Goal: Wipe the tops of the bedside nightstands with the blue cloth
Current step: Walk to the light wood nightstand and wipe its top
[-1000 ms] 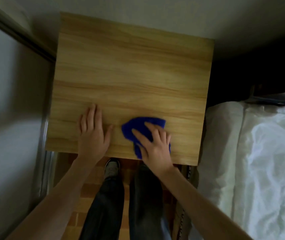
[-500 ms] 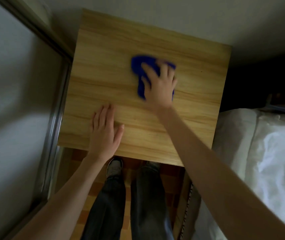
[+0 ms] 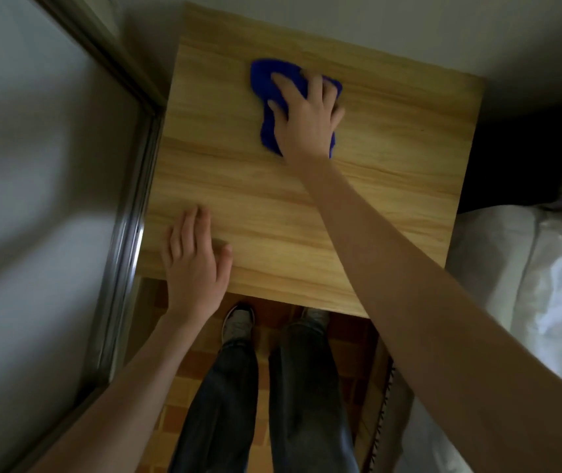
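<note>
Where the person stands: jeans (image 3: 255, 404) and sneakers (image 3: 238, 322) on a brown tiled floor (image 3: 184, 380), toes right at the front of the nightstand (image 3: 307, 216).
Left hand (image 3: 194, 268): lying flat on the near left part of the wooden top, fingers straight and together, not gripping anything, wrist past the front edge.
Right hand (image 3: 307, 121): arm reached out across the top, fingers spread and pressed flat onto the cloth (image 3: 266, 80), no curl round it that I can see.
Cloth: blue, bunched up, on the far half of the top, roughly mid-width, mostly under the palm, sticking out past the fingertips.
Right side: bed (image 3: 529, 268) with white sheets, just beside the nightstand.
Left side: metal frame (image 3: 126, 233) running along it.
Far end: pale wall (image 3: 375, 29).
</note>
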